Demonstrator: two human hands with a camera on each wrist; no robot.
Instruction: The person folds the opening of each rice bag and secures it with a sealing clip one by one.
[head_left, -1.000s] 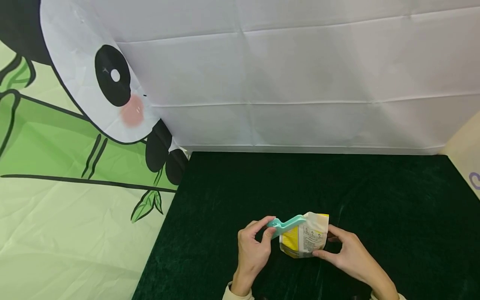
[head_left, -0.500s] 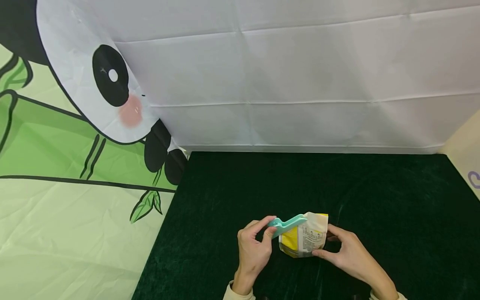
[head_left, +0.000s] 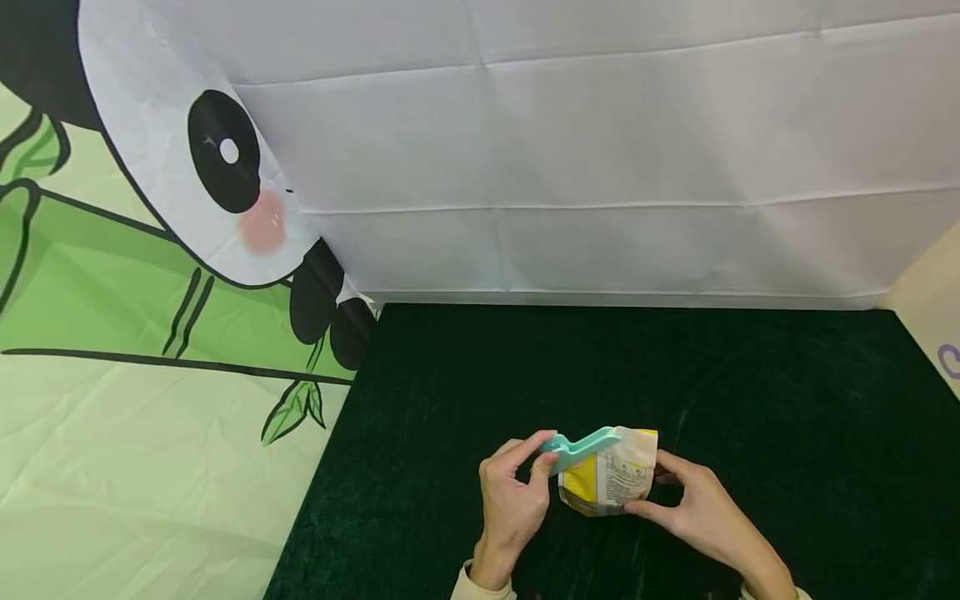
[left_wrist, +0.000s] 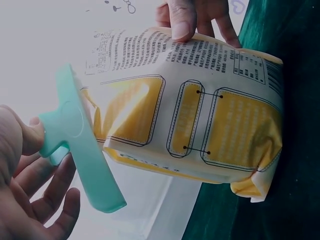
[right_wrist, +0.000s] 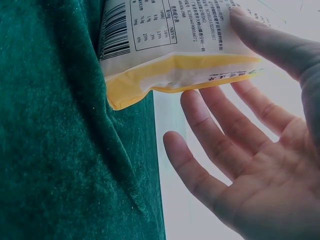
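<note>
A teal bag clip point(head_left: 581, 451) is pinched by its handles between the thumb and fingers of my left hand point(head_left: 513, 504). Its long bar lies along the upper left edge of a yellow and white food packet point(head_left: 628, 477); I cannot tell whether the bar grips it. In the left wrist view the clip point(left_wrist: 89, 145) stands at one end of the packet point(left_wrist: 192, 105). My right hand point(head_left: 701, 504) holds the packet's right side, thumb on the printed face and fingers behind. In the right wrist view fingertips touch the packet's yellow edge point(right_wrist: 200, 65), with the little finger free.
Dark green velvety cloth point(head_left: 487, 375) covers the table under both hands. A white creased sheet point(head_left: 600, 150) hangs behind it, and a panel with a panda print point(head_left: 150, 325) stands on the left. At the right edge is a cream panel point(head_left: 933, 308).
My left hand and the clip have shifted slightly right, further across the packet's edge. The packet and my right hand have stayed almost still.
</note>
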